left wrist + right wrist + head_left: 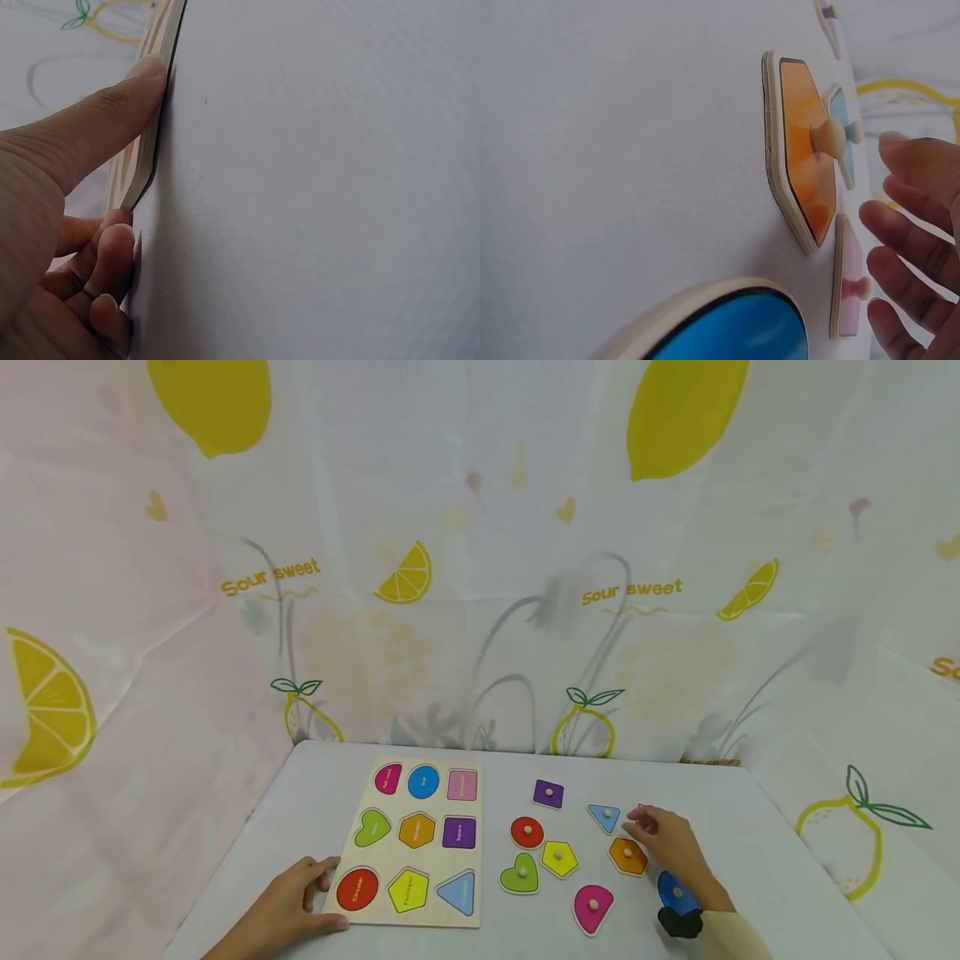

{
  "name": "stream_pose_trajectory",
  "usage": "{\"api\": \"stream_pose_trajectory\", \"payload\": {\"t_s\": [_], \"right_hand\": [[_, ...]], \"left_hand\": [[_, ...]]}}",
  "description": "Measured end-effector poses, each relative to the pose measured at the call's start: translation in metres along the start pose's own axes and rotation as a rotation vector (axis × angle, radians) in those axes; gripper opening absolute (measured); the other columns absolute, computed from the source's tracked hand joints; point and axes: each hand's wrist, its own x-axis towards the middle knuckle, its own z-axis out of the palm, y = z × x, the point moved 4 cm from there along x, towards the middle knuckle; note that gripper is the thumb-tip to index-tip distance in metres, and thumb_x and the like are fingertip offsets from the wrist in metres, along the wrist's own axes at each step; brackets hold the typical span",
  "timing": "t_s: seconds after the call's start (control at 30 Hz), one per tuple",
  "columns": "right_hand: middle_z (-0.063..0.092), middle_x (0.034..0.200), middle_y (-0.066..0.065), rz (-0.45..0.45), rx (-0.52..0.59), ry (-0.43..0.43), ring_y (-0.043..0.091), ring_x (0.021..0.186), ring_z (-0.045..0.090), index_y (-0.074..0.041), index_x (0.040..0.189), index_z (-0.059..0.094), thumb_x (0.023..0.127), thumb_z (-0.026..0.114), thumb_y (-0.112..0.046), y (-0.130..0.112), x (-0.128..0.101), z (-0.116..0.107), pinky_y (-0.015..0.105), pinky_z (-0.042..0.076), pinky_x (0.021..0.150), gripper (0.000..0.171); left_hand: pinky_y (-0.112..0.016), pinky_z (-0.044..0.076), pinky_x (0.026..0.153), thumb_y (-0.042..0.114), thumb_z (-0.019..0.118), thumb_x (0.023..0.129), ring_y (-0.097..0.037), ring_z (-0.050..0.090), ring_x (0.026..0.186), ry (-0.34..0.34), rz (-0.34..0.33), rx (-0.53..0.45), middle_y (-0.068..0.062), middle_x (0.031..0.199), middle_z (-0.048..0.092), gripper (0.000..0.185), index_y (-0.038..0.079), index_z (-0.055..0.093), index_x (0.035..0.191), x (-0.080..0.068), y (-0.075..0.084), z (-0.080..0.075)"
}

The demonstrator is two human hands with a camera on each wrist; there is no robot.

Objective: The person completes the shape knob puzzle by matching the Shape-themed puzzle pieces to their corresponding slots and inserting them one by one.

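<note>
Hovering with fingers spread and relaxed, the right hand [670, 846] holds nothing; its fingertips [911, 161] sit just above a pink piece [849, 281] that lies partly hidden under the hand, between the blue triangle [604, 816] and the orange hexagon [627, 856]. That pink piece looks like thin, stiff painted wood, light and rigid, with a glossy face that would likely slip under a flat fingertip. The small wooden knob [864, 286] standing on its middle is the sensible place to pinch it. In the wrist view the fingers are apart and none closes on the knob yet.

The left hand [288, 906] rests against the near left corner of the board [417, 843], thumb [112, 112] straight along its edge and the other fingers curled beside the corner on the table [750, 860]. It presses to steady the board rather than gripping it.

The board lies flat on the left of the table, its nine coloured recesses unfilled. To its right lie the loose pieces: purple square [548, 793], red circle [527, 832], yellow pentagon [558, 858], green heart [520, 873], magenta piece [593, 907], and a blue oval [677, 893] half under the right wrist. A lemon-printed cloth [480, 568] hangs behind.
</note>
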Motion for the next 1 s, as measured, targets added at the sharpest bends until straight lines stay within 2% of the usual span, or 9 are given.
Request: {"api": "stream_pose_trajectory", "payload": {"t_s": [0.23, 0.57, 1.0], "right_hand": [[0.062, 0.080, -0.003, 0.007, 0.025, -0.023, 0.015, 0.075, 0.055, -0.005, 0.101, 0.074, 0.093, 0.078, -0.021, 0.002, 0.006, 0.009, 0.026, 0.048, 0.068, 0.018], [0.063, 0.080, -0.003, 0.008, 0.014, -0.025, 0.015, 0.074, 0.053, -0.007, 0.097, 0.076, 0.091, 0.080, -0.022, 0.001, 0.011, 0.014, 0.028, 0.047, 0.067, 0.016], [0.065, 0.082, -0.002, 0.025, 0.018, 0.012, 0.015, 0.075, 0.055, -0.005, 0.100, 0.077, 0.089, 0.082, -0.028, 0.002, 0.017, 0.023, 0.031, 0.045, 0.068, 0.026]], "left_hand": [[-0.024, 0.046, 0.059, 0.041, 0.100, 0.055, -0.016, 0.047, 0.070, -0.003, -0.050, -0.013, 0.002, 0.089, 0.050, 0.100, 0.001, 0.063, 0.138, 0.000, -0.003, 0.002], [-0.024, 0.046, 0.059, 0.040, 0.101, 0.054, -0.016, 0.047, 0.069, 0.003, -0.050, -0.020, 0.002, 0.089, 0.050, 0.100, 0.000, 0.062, 0.138, -0.001, -0.002, 0.000], [-0.024, 0.045, 0.058, 0.038, 0.100, 0.056, -0.017, 0.046, 0.069, 0.001, -0.057, -0.014, 0.002, 0.089, 0.050, 0.098, 0.000, 0.062, 0.138, -0.001, 0.001, 0.001]]}}
